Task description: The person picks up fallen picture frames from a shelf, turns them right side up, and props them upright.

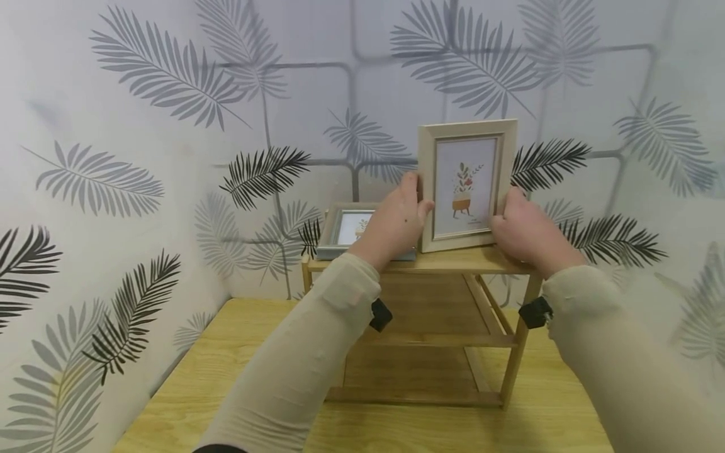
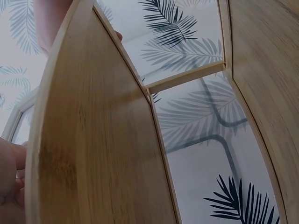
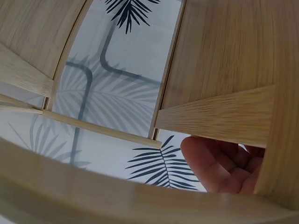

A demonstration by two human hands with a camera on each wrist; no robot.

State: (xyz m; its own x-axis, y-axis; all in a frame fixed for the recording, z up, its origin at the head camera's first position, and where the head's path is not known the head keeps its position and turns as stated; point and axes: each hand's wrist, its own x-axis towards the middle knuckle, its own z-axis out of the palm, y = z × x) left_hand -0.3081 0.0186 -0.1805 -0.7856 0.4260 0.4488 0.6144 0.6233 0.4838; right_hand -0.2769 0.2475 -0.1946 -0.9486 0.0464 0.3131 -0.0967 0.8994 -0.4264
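Both hands hold an upright cream picture frame [image 1: 467, 182] with a potted-plant print, over the right part of a wooden rack's top board [image 1: 470, 260]. My left hand [image 1: 396, 220] grips its left edge, thumb at the front. At the lower right edge, my right hand [image 1: 523, 229] grips it with curled fingers. Whether the frame's base touches the board, I cannot tell. A second picture frame [image 1: 345, 217] lies flat on the board's left part, partly behind the left hand. The right wrist view shows my right hand [image 3: 222, 168] past the rack's wooden edge.
The rack has lower shelves [image 1: 419, 374] and slanted side legs [image 1: 515, 358]. It stands on a light wood-grain table [image 1: 238, 352] against a leaf-patterned wall [image 1: 317, 100]. A small black device [image 1: 535, 313] sits at each wrist.
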